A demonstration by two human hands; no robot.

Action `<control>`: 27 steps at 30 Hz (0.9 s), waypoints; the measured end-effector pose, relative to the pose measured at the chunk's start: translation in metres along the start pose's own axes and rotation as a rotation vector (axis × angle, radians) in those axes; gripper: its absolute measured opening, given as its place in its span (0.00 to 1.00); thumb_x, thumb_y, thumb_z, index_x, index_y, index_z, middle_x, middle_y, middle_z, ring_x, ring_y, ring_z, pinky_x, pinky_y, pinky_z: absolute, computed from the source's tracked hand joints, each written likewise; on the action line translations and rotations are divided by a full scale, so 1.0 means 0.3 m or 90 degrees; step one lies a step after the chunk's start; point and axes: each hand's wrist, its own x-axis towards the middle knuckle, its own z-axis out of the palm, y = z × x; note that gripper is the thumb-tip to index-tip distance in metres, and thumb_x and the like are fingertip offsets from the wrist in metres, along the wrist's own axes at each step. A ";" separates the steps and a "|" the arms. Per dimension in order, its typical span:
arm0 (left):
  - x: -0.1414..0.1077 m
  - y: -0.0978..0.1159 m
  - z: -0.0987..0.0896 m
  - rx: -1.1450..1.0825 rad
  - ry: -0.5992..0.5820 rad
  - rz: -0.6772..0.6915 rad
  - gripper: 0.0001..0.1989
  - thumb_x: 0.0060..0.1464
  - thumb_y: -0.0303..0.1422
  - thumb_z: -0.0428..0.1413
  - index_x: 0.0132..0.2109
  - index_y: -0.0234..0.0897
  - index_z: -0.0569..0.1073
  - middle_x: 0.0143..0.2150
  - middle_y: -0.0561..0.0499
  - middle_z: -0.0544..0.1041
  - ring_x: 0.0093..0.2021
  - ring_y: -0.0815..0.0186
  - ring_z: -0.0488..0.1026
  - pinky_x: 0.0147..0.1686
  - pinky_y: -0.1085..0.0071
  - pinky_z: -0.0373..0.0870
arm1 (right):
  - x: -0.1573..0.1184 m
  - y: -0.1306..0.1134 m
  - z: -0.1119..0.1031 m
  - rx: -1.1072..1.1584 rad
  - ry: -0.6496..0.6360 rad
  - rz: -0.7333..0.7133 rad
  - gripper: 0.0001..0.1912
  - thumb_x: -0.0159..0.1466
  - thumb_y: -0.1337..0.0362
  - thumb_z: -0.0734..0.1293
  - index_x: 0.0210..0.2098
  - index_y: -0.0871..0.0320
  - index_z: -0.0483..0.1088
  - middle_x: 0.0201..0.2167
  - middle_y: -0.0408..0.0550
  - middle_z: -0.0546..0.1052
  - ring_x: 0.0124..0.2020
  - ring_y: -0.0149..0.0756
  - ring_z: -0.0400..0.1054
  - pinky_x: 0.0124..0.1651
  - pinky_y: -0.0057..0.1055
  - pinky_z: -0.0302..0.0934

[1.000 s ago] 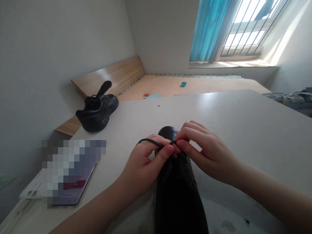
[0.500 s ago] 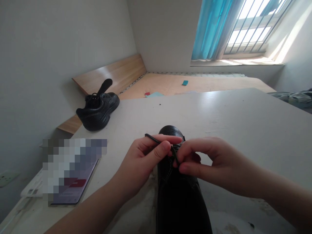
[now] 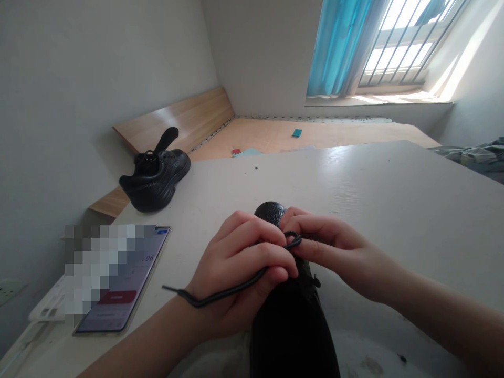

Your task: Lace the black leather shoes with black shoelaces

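Note:
A black leather shoe [image 3: 291, 325] lies on the white table in front of me, its toe pointing away. Above its lacing area, my left hand [image 3: 248, 262] is closed on a black shoelace [image 3: 220, 292]. The lace's tipped end trails left across the back of that hand. My right hand [image 3: 326, 241] pinches the same lace where it bends in a small loop between the two hands. Fingers hide most of the shoe's eyelets. A second black shoe [image 3: 157, 181], with its tongue sticking up, stands at the table's far left edge.
A phone [image 3: 126, 294], partly blurred out, lies at the left beside a white power strip [image 3: 47, 307]. Behind the white table [image 3: 354, 184] is a wooden bed board [image 3: 271, 134] with a small teal item [image 3: 296, 133]. A blue curtain [image 3: 336, 47] hangs by the barred window.
My left hand has turned over, with its fingers now curled down around the lace, and the lace end hangs to the left. My right fingers have shifted slightly up to the loop.

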 end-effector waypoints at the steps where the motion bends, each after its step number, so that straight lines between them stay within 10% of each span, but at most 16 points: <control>1: 0.000 0.000 -0.004 0.014 0.012 -0.012 0.14 0.67 0.36 0.48 0.36 0.41 0.75 0.38 0.48 0.75 0.39 0.63 0.69 0.43 0.66 0.67 | -0.001 0.001 -0.009 0.062 -0.016 0.022 0.05 0.65 0.65 0.66 0.32 0.57 0.73 0.33 0.42 0.71 0.37 0.30 0.66 0.40 0.27 0.61; 6: 0.009 0.003 -0.019 0.073 0.013 -0.005 0.09 0.65 0.32 0.51 0.37 0.41 0.74 0.40 0.49 0.77 0.41 0.62 0.70 0.44 0.65 0.68 | -0.010 -0.013 -0.035 0.192 -0.060 0.061 0.06 0.64 0.61 0.70 0.41 0.50 0.77 0.39 0.41 0.77 0.42 0.30 0.69 0.44 0.27 0.64; 13: 0.009 -0.005 -0.009 0.044 -0.007 0.032 0.06 0.63 0.27 0.53 0.43 0.40 0.74 0.44 0.48 0.80 0.45 0.63 0.72 0.48 0.66 0.69 | -0.013 -0.042 -0.019 -0.071 0.010 -0.049 0.05 0.62 0.64 0.71 0.36 0.55 0.70 0.35 0.43 0.71 0.36 0.30 0.65 0.41 0.28 0.63; 18: 0.007 -0.010 -0.011 0.088 -0.023 0.011 0.09 0.65 0.31 0.50 0.43 0.41 0.76 0.47 0.47 0.79 0.52 0.61 0.68 0.54 0.62 0.66 | -0.032 -0.036 -0.011 -0.215 0.040 -0.150 0.14 0.68 0.61 0.66 0.53 0.48 0.73 0.48 0.48 0.68 0.51 0.35 0.66 0.55 0.33 0.65; 22: 0.000 -0.014 -0.003 0.127 -0.014 -0.035 0.15 0.67 0.38 0.48 0.38 0.43 0.77 0.65 0.47 0.68 0.63 0.55 0.58 0.64 0.52 0.56 | -0.042 -0.022 0.000 -0.310 0.086 -0.180 0.22 0.67 0.60 0.66 0.61 0.47 0.66 0.56 0.49 0.63 0.61 0.39 0.57 0.63 0.36 0.59; 27: -0.006 -0.017 -0.014 0.142 0.007 -0.055 0.17 0.66 0.40 0.48 0.32 0.42 0.76 0.72 0.54 0.56 0.71 0.51 0.46 0.68 0.45 0.42 | -0.023 -0.011 -0.004 -0.200 0.064 -0.096 0.11 0.71 0.59 0.61 0.48 0.52 0.72 0.47 0.48 0.70 0.51 0.35 0.66 0.56 0.34 0.63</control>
